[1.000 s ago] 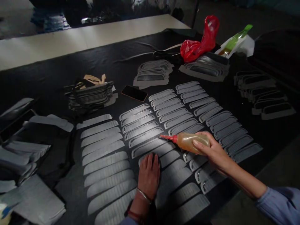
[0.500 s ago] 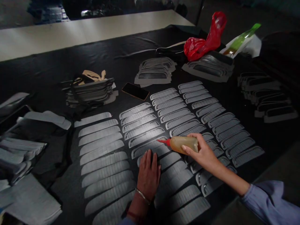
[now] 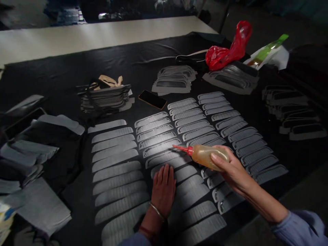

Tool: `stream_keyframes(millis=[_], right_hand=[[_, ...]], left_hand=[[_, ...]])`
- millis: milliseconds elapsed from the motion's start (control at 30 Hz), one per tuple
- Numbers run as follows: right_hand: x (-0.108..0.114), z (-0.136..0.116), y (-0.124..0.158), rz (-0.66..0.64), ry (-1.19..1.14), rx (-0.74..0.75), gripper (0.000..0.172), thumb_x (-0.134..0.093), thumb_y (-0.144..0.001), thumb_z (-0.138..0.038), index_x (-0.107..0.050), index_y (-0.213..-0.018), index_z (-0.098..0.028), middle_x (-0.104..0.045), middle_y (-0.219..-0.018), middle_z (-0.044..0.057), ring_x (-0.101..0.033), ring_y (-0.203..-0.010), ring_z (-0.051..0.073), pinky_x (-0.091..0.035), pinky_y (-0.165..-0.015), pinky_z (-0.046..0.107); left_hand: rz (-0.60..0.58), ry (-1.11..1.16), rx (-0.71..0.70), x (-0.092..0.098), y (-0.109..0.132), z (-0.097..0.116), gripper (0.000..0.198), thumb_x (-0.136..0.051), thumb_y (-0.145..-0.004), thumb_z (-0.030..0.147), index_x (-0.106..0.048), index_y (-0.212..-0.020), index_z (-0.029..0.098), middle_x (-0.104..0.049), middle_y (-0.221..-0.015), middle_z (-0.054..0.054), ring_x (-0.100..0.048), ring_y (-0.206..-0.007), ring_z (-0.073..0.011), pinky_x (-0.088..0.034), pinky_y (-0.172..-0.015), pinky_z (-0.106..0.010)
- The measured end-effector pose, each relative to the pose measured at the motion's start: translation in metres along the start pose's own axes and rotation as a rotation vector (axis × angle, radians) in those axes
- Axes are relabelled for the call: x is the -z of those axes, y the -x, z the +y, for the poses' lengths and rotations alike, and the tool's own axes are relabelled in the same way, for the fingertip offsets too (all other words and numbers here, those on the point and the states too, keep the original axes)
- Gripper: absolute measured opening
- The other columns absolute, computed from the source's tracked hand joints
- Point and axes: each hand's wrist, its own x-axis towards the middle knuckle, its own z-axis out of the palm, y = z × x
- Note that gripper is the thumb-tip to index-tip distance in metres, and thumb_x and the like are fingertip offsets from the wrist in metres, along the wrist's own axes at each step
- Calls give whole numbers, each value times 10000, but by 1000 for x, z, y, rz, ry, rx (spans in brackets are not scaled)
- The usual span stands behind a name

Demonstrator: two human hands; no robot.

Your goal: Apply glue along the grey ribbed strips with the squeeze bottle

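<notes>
My right hand point(image 3: 234, 172) is wrapped around a squeeze bottle point(image 3: 207, 157) of amber liquid. Its thin red nozzle points left, with the tip over or near the right end of a grey curved-edge strip point(image 3: 161, 147). Wet, shiny lines run along the rims of many strips in the middle and right columns. Flat on a lower strip in the second column lies my left hand point(image 3: 164, 184), fingers stretched out and close together, holding nothing. To its left, a column of grey strips point(image 3: 116, 167) shows no shiny line.
A phone point(image 3: 152, 99) lies beyond the strips, between a tied stack of dark pieces point(image 3: 105, 99) and stacked grey frames point(image 3: 174, 80). Further back are a red plastic bag point(image 3: 228, 51) and a green bottle point(image 3: 268, 51). Cut grey pieces point(image 3: 41, 205) lie at left.
My right hand and the squeeze bottle have shifted right, and the bottle tilts more, its nozzle higher than its base. My left hand stays on the strips. The whole view has shifted slightly.
</notes>
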Motion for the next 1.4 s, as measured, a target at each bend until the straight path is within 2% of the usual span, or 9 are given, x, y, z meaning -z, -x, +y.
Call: stream_keyframes(millis=[133, 300, 500, 600, 800, 900, 1200, 1400], right_hand=[[13, 5, 4, 77, 80, 34, 474, -736, -616, -475, -513, -968, -250, -564, -876, -4, -545, -707, 137, -460, -598, 242], [11, 11, 10, 89, 288, 104, 475, -691, -642, -516, -503, -983, -244, -566, -899, 11, -551, -739, 159, -466, -630, 259], [-9, 21, 8, -37, 523, 232, 451, -637, -690, -511, -458, -1005, -243, -552, -900, 17, -559, -716, 156, -487, -612, 265], [-23, 27, 6, -105, 642, 373, 429, -612, -719, -486, -448, -1027, -237, -548, -944, 36, -570, -763, 170, -499, -655, 290], [-44, 31, 6, -287, 855, 758, 347, -580, -795, -350, -433, -1084, -226, -528, -963, 61, -550, -869, 200, -487, -725, 326], [-50, 28, 6, -360, 891, 864, 338, -579, -807, -312, -423, -1093, -222, -517, -964, 73, -541, -883, 210, -484, -736, 341], [-61, 25, 5, -455, 934, 918, 344, -573, -815, -265, -406, -1110, -209, -512, -965, 93, -525, -896, 225, -486, -747, 371], [-66, 23, 3, -445, 944, 968, 343, -569, -820, -257, -405, -1118, -218, -510, -961, 94, -522, -896, 233, -493, -736, 391]], left_hand=[[-15, 21, 1, -5, 8, 5, 397, -443, -863, 201, -465, -1236, 69, -503, -1260, -166, -445, -1165, -289, -428, -919, -437], [-40, 65, 3, -7, 14, 4, 422, -460, -850, 208, -438, -1244, 60, -484, -1276, -175, -425, -1198, -302, -428, -947, -455], [-63, 94, 36, -5, 16, 7, 477, -508, -821, 201, -410, -1254, 28, -449, -1304, -207, -383, -1241, -319, -416, -973, -468], [-79, 107, 58, -7, 18, 11, 491, -509, -824, 225, -403, -1259, 25, -456, -1300, -210, -387, -1241, -316, -416, -973, -464], [-136, 168, 148, -7, 17, 18, 472, -543, -823, 329, -469, -1203, 60, -505, -1252, -203, -409, -1226, -306, -397, -987, -467], [-123, 207, 183, -3, 15, 19, 473, -578, -806, 314, -466, -1210, 93, -519, -1250, -174, -418, -1223, -274, -383, -1007, -448], [-59, 255, 213, -4, 14, 20, 424, -569, -821, 287, -487, -1200, 118, -563, -1209, -136, -429, -1222, -257, -387, -1000, -433], [-37, 268, 228, -6, 12, 20, 424, -591, -807, 294, -511, -1176, 100, -563, -1203, -133, -453, -1197, -273, -385, -1007, -423]])
